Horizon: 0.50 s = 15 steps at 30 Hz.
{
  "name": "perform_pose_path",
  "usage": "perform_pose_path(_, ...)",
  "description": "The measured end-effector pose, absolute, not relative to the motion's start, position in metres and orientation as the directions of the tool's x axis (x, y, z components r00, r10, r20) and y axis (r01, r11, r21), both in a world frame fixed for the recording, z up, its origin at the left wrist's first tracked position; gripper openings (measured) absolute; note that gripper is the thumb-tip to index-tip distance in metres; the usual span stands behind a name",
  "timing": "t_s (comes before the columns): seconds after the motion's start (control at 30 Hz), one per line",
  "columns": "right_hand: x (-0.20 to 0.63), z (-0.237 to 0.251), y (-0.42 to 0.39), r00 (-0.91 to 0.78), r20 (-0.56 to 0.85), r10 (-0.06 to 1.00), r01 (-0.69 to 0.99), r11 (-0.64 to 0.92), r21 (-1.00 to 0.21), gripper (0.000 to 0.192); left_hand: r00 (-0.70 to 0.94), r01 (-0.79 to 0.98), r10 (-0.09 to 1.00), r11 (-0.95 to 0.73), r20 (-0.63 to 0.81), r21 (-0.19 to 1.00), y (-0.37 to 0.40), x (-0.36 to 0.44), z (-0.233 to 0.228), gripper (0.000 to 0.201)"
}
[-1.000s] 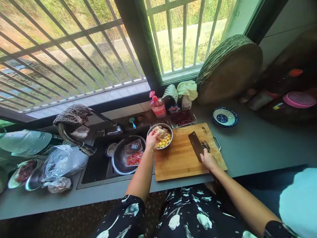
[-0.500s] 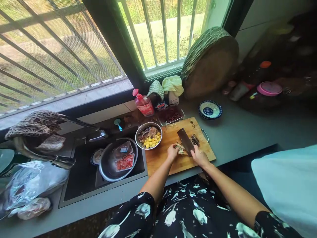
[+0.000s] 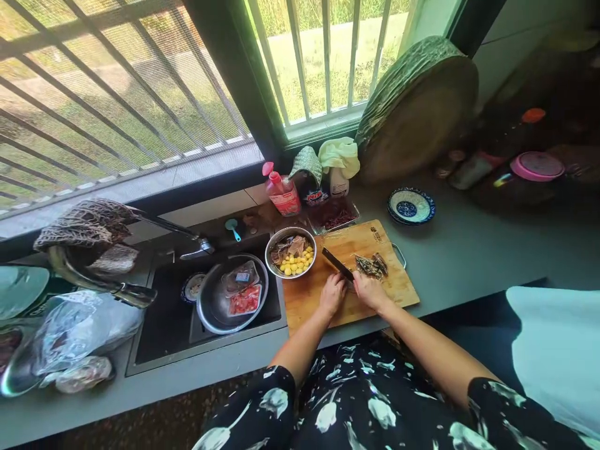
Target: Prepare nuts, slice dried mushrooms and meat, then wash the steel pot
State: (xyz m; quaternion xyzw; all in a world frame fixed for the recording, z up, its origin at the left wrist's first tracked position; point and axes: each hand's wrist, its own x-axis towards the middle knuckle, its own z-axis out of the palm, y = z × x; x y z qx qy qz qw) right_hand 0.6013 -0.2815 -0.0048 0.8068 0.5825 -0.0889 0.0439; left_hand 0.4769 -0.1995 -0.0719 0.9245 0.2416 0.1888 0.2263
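My right hand [image 3: 369,291] is closed round the handle of a dark cleaver [image 3: 336,263], whose blade slants up to the left above the wooden cutting board [image 3: 304,306]. Against the near side of the blade, low on the board, is my left hand [image 3: 332,292], its fingers bent and close together. Whatever lies under those fingers is hidden. A small heap of dark, wrinkled food pieces [image 3: 372,265] rests on the board just beyond my right hand. At the board's upper left corner stands a metal bowl [image 3: 268,257] with yellow balls and brownish meat in it.
To the left, a metal basin [image 3: 201,306] holding packed red meat sits in the sink [image 3: 154,337] beneath the tap [image 3: 199,245]. Behind the board are a clear tray [image 3: 335,215] and a pink pump bottle [image 3: 284,199]. Blue-patterned plates [image 3: 411,206] lie to the right.
The cleaver has turned edge-on and shifted left, away from the dark pieces. The pale shreds by my left hand are now out of sight. The view has shifted slightly.
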Motion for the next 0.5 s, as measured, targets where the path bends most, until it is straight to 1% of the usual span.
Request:
perform_pose_path(0.17, 0.598, -0.008, -0.289, 0.318, -0.23, 0.92, 0.945, -0.326, 0.003, 0.029, 0.816, 0.314, 0.501, -0.803, 0.288, 0.507, -0.199, 0.473, -0.083, 0.023)
perform_pose_path(0.27, 0.592, -0.006, -0.287, 0.302, -0.285, 0.91, 0.951, -0.309, 0.023, 0.029, 0.823, 0.301, 0.487, -0.811, 0.293, 0.502, -0.198, 0.471, -0.087, 0.025)
perform_pose_path(0.4, 0.588, 0.001, -0.267, 0.228, -0.353, 0.907, 0.97, -0.241, 0.009, 0.027, 0.818, 0.286, 0.487, -0.807, 0.308, 0.516, -0.197, 0.47, -0.094, 0.025)
perform_pose_path(0.5, 0.594, 0.004, -0.253, 0.235, -0.37, 0.899, 0.968, -0.252, 0.002, 0.024, 0.806, 0.269, 0.485, -0.81, 0.338, 0.521, -0.198, 0.47, -0.098, 0.026)
